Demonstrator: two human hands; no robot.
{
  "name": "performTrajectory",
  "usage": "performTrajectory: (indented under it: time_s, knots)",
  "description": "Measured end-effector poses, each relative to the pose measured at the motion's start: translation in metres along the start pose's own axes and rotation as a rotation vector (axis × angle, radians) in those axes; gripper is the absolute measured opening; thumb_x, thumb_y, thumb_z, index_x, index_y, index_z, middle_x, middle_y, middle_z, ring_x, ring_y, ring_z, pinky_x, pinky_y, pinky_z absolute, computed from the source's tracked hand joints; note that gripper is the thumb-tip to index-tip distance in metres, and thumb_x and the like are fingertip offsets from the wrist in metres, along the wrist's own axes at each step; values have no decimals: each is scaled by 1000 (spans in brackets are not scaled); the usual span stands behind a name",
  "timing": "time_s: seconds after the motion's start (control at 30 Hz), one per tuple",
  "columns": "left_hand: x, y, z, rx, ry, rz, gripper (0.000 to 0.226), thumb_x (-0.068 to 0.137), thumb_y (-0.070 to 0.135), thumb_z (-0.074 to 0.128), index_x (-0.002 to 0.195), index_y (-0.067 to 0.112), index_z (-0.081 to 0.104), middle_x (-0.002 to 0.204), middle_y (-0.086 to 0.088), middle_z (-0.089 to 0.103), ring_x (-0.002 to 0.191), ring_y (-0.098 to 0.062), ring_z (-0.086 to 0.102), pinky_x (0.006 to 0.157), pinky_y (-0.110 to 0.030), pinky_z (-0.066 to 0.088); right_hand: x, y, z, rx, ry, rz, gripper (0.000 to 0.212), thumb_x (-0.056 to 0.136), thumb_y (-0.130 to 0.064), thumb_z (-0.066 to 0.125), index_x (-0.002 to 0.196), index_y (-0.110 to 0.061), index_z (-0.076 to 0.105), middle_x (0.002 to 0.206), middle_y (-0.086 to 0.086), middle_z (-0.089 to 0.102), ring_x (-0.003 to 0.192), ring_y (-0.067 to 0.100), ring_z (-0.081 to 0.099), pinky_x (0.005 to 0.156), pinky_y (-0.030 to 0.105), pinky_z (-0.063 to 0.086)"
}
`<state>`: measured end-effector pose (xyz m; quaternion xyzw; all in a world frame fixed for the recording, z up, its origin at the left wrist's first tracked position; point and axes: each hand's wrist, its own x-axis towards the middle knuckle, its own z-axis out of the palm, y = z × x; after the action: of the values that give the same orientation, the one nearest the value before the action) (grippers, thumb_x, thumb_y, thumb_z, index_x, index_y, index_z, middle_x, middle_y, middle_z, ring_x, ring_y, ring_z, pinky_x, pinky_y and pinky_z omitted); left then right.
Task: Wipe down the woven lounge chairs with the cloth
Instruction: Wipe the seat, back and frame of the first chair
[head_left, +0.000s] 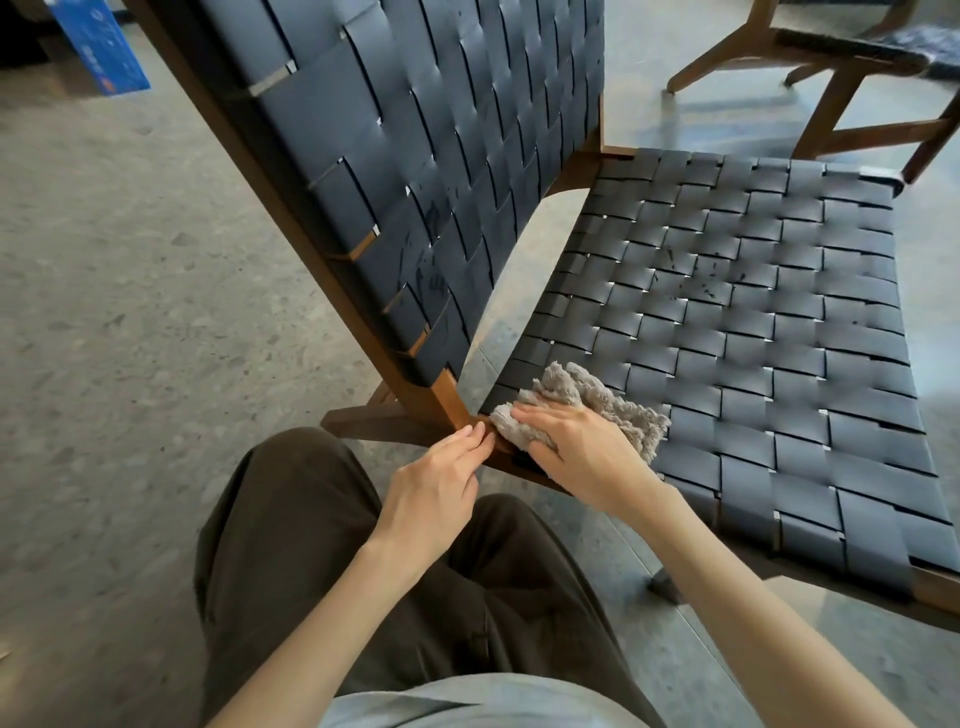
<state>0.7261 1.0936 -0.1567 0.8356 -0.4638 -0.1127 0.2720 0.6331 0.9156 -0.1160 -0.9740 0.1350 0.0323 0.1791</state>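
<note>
Left hand (436, 478) has its fingertips on the wooden frame (451, 399) corner, grip loose, holding nothing. Right hand (576, 452) is flat, grip wide, pressing the grey cloth (613, 400) onto the woven seat (753, 338) near the backrest (415, 156). Second chair (831, 78) sits further back.

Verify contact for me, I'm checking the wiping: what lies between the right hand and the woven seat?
The grey cloth, pressed under the right hand onto the near corner of the woven seat; the head view shows it.
</note>
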Motion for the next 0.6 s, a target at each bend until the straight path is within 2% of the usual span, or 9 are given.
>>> performTrajectory:
  time_s: [0.13,0.2,0.23,0.3,0.37,0.43,0.47,0.53,0.6]
  knots:
    - [1,-1,-2,-6,-7,6,45,97,17,52,141,25,45,146,10,43,136,-2,36,102,-18,37,-32,8,-21,35,-113,-68,36,95,-23,49,130,-29,59,134,-23,49,114,-11,49,96,17,45]
    - [2,-2,-2,-10,-8,13,44,97,17,52,141,25,46,145,10,44,135,-1,36,102,-17,37,-32,16,-34,164,-116,37,28,93,-17,49,101,-29,73,112,-17,66,60,-9,55,54,10,45]
    - [2,-2,-2,-13,-5,16,44,97,17,53,140,25,47,144,10,45,135,-1,37,101,-17,36,-30,20,-41,239,-34,114,29,92,-16,49,87,-27,75,88,-9,73,43,-1,47,42,10,34]
    - [1,-2,-1,-21,0,20,45,95,16,57,138,23,49,143,9,47,133,-2,39,100,-18,36,-22,22,-51,375,225,250,27,88,-20,48,80,-21,74,57,-9,59,37,4,40,41,11,27]
    - [0,-3,-1,-25,6,23,45,92,15,61,136,21,52,141,7,50,132,-4,42,99,-21,39,-8,11,-49,431,310,260,30,88,-24,45,106,-32,68,90,-17,65,53,-6,50,52,6,37]
    - [1,-3,-2,-18,16,32,43,91,13,62,133,19,56,138,4,54,130,-7,46,97,-25,45,12,-3,-30,267,98,200,44,96,-23,43,139,-31,46,139,-21,40,109,-12,49,95,3,34]
    - [1,-2,-2,-9,21,39,42,91,12,62,132,18,56,137,3,55,129,-7,47,97,-26,46,20,-9,-15,132,-20,156,48,98,-27,40,146,-29,36,150,-19,27,135,-2,32,113,17,22]
    - [1,-1,-4,10,15,39,42,93,13,59,134,19,54,137,2,54,130,-8,47,98,-23,41,26,-16,8,-77,-102,95,52,99,-34,36,150,-28,28,156,-13,22,147,10,11,120,36,13]
    - [2,0,-5,18,9,35,42,95,15,56,136,21,51,140,4,52,132,-7,44,99,-20,38,20,-14,12,-126,-57,69,52,98,-35,39,149,-27,33,154,-11,29,145,10,19,116,31,24]
